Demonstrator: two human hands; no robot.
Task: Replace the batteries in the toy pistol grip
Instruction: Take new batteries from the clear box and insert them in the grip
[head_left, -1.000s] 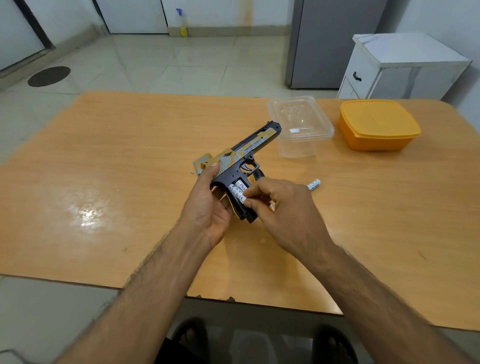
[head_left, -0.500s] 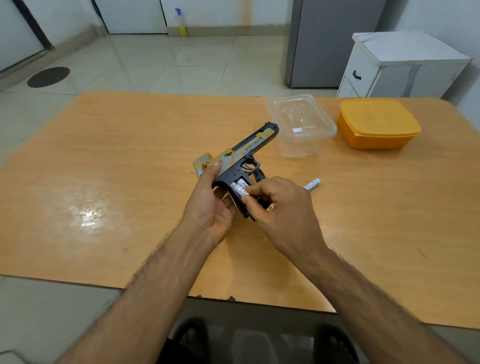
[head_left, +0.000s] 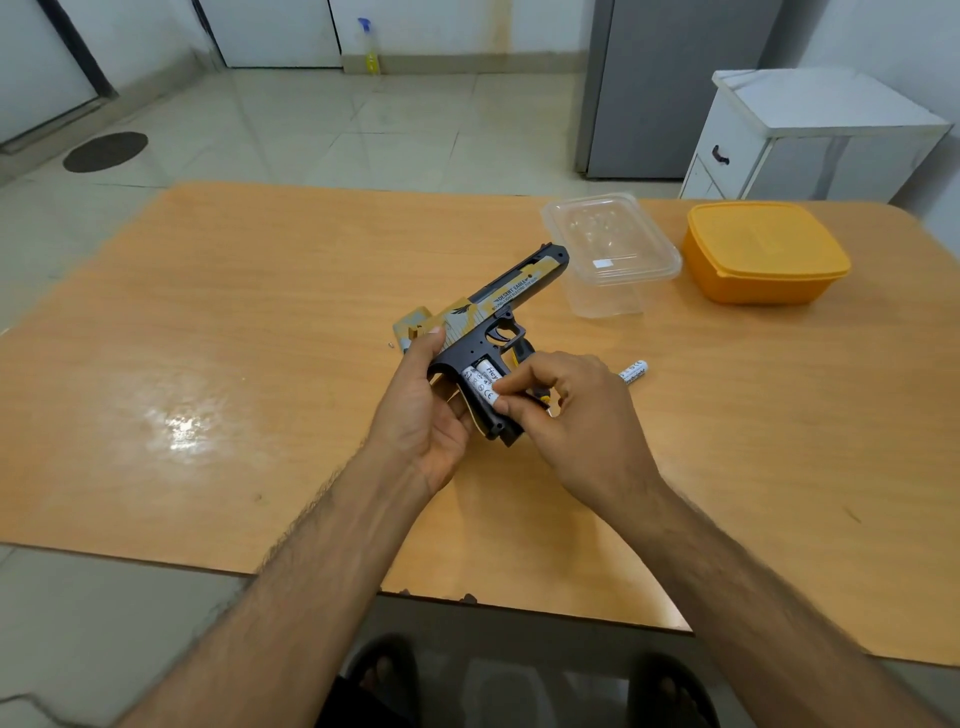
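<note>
Left hand (head_left: 423, 415) grips the toy pistol (head_left: 488, 332) above the table (head_left: 234, 415). Right hand (head_left: 566, 415) fingertips pinch a battery (head_left: 489, 382) in the open grip. One spare battery (head_left: 634, 372) remains; cover apparently still off.

Right hand (head_left: 566, 410) covers the lower end of the batteries (head_left: 483, 382) in the grip, and a black-and-yellow object beneath it, mid-frame. Forearms run off the bottom edge; battery print's too small to read.

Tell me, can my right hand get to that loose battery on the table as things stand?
Probably yes: the loose battery lies in the open just beyond the right hand, nothing between them. But that hand's fingertips are busy at the batteries in the grip.
</note>
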